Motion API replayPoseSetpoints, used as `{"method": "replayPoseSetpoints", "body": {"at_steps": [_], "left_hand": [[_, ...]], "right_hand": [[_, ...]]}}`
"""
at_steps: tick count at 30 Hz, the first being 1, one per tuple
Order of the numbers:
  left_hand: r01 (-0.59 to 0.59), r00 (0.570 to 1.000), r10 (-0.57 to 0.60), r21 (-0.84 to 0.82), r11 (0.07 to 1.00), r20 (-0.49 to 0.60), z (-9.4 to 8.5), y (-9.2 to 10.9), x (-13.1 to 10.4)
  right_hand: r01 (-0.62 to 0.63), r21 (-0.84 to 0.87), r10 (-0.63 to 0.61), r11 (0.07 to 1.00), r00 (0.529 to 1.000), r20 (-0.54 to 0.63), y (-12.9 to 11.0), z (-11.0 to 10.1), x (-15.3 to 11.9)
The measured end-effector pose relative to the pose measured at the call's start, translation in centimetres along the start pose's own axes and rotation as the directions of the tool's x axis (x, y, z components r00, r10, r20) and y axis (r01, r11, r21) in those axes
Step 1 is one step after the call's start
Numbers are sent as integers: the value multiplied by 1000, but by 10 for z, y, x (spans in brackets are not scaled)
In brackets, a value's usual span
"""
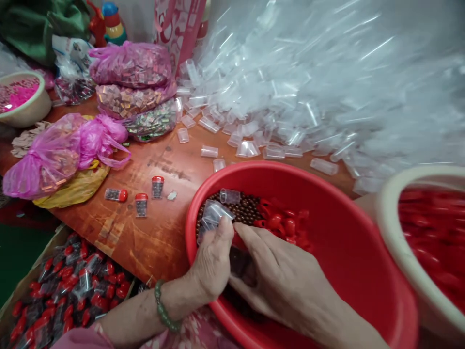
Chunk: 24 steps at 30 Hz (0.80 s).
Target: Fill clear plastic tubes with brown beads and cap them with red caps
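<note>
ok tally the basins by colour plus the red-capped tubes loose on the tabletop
Red basin: 1
Cream basins, left and right: 2
Red-capped tubes on the tabletop: 3
Total: 6

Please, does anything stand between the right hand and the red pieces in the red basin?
Nothing visible does: the red pieces lie just past the right hand, inside the basin. The clear tubes in the left hand are off to the left, over the brown beads.
</note>
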<state>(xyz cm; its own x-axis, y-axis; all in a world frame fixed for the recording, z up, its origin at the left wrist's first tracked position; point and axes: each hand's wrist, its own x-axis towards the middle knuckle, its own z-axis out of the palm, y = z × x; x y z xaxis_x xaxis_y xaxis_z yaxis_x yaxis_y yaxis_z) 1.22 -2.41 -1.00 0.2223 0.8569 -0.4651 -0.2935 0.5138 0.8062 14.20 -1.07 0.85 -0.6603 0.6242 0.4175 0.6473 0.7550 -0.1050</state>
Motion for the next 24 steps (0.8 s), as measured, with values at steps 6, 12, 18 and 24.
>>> {"method": "replayPoseSetpoints", "body": {"at_steps": [6, 12, 18, 24], "left_hand": [[154, 949, -40, -347, 925, 312, 1, 3, 6], [236, 895, -27, -421, 876, 445, -6, -3, 5], [212, 906, -27, -397, 893, 422, -5, -3, 2], [207, 910, -42, -365, 908, 413, -1, -2, 0]], "right_hand": [[-291, 403, 238, 868, 955, 177, 7, -7, -4], [-206, 418, 198, 885, 978, 61, 9, -7, -4], [-137, 311, 161, 940, 986, -52, 8, -2, -7], [-64, 255, 102, 965, 985, -137, 8, 0, -10]]}}
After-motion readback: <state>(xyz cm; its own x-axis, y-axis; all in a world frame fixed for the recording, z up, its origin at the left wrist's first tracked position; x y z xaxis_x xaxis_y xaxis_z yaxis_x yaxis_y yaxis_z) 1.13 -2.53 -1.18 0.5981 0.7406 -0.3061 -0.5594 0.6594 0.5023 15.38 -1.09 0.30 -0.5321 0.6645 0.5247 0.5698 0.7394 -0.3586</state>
